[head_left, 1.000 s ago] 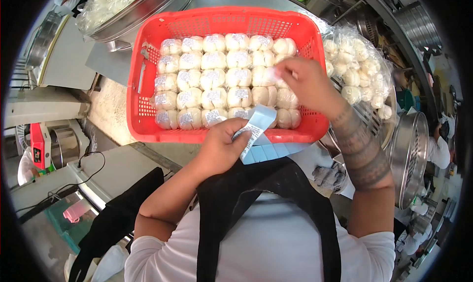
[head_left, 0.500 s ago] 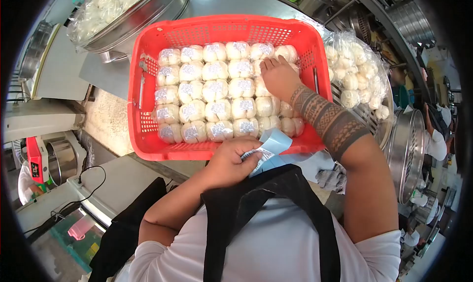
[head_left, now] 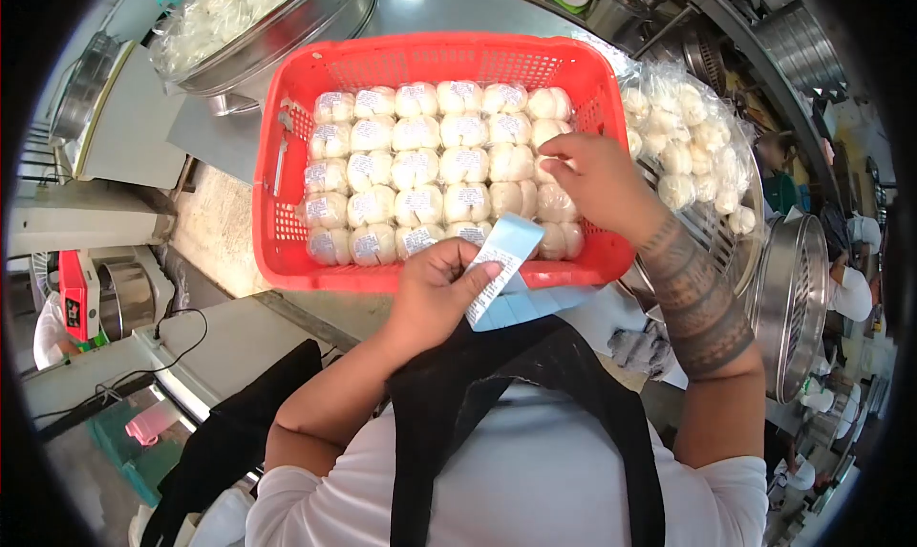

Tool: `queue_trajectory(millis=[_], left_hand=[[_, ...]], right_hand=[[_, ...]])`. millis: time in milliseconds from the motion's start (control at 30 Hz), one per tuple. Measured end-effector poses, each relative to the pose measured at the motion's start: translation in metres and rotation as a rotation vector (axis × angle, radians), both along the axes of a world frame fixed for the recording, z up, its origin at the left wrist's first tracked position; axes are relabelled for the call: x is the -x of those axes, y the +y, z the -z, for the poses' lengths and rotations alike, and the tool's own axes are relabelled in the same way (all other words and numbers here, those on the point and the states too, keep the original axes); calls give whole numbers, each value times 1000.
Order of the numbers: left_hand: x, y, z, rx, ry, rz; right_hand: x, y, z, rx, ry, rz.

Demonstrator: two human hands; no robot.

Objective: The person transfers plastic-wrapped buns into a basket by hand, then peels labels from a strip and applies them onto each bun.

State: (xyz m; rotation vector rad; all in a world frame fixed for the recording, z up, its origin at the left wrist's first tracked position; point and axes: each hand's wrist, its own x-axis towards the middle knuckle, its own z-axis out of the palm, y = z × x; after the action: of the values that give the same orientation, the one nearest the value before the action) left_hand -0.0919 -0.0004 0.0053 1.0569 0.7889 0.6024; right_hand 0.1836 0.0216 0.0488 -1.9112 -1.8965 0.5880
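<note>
Rows of plastic-wrapped white buns [head_left: 416, 169] fill a red plastic basket [head_left: 439, 281]. Most carry printed white labels; several in the two right-hand columns show none. My left hand [head_left: 439, 284] pinches a folded strip of labels [head_left: 506, 246] between thumb and fingers at the basket's near rim. Its pale blue backing hangs down to the right, and one printed stretch faces up. Over the right side of the basket hovers my right hand [head_left: 602, 179], thumb and fingers apart, nothing visible in it. Part of the right-hand column of buns lies beneath it.
Bagged buns [head_left: 690, 146] rest on a round rack to the right, near a steel steamer tray [head_left: 791, 308]. At the upper left, a large round steel pan [head_left: 296, 36] holds more bagged buns. A red scale [head_left: 78, 299] stands far left. Other people are at the far right.
My right hand has drawn back to the right and nearer me, off the second row, where a labelled bun now shows. My left hand has raised and turned the label strip.
</note>
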Motion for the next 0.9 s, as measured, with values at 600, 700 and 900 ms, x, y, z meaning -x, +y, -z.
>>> queue_trajectory(millis=[600, 700, 900], left_hand=[[-47, -82, -26, -138, -136, -40], [-47, -89, -19, -275, 1, -51], [-36, -85, -29, -426, 201, -45]], right_hand=[[13, -132, -47, -331, 71, -345], [10, -132, -47, -292, 50, -391], [9, -119, -43, -196, 98, -519]])
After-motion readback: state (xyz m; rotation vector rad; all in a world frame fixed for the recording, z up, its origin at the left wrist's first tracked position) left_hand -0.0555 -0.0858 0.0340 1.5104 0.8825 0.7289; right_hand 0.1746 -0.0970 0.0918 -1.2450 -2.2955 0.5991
